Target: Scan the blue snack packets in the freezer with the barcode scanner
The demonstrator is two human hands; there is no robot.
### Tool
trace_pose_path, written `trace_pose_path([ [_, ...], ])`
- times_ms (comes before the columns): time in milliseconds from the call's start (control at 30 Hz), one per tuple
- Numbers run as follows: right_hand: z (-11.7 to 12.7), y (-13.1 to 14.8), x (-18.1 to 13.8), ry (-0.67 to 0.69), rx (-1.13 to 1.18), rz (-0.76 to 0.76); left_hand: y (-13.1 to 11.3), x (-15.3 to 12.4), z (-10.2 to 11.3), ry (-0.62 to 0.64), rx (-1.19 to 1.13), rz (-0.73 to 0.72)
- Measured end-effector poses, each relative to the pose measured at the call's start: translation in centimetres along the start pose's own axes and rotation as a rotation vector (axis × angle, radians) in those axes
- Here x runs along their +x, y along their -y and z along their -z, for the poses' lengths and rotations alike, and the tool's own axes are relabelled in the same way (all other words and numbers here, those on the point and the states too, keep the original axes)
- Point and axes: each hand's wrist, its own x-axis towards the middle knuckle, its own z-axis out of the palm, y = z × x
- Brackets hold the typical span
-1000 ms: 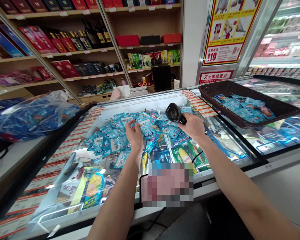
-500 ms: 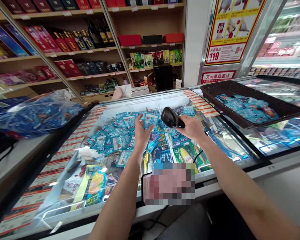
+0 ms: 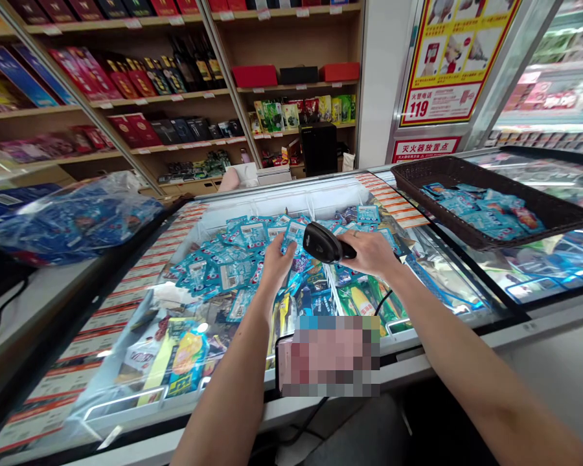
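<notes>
"The hands?"
"Left hand (image 3: 276,264) pinches a blue packet (image 3: 294,232) at the packet pile (image 3: 223,257); right hand (image 3: 373,251) grips a black scanner (image 3: 323,243) beside it — likely mid-scan."
"Next move?"
"Probably calls for steady aim."

Free air left of left fingers (image 3: 274,247), over packets (image 3: 236,273); scanner (image 3: 320,243) blocks right; basket (image 3: 563,207) farther right.

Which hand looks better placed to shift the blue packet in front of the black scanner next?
Probably the left hand: its fingertips are right at the blue packet. The right hand is wrapped around the handle of the black scanner, so it seems less free.
</notes>
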Motion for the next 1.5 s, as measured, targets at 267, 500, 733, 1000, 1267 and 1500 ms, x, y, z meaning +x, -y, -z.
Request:
trace_pose_path([
  [267,-0.1,0.0,0.0,-0.041,0.022,0.042,0.2,0.1,0.0,-0.019,0.032,0.022],
  [500,0.1,0.2,0.0,-0.035,0.016,0.049,0.1,0.0,0.0,-0.018,0.039,0.03],
  [733,0.5,0.3,0.0,0.043,0.019,0.0,0.5,0.2,-0.1,-0.017,0.055,0.014],
  [1000,0.4,0.0,0.1,-0.03,-0.044,-0.133,-0.6,-0.2,0.2,-0.122,0.25,0.012],
  [1267,0.5,-0.9,0.3,-0.11,-0.136,-0.437,-0.7,-0.8,1.0,-0.206,0.563,-0.029],
  [1500,0.7,-1.0,0.3,-0.094,-0.142,-0.477,-1.1,-1.4,0.3,-0.017,0.69,-0.346],
])
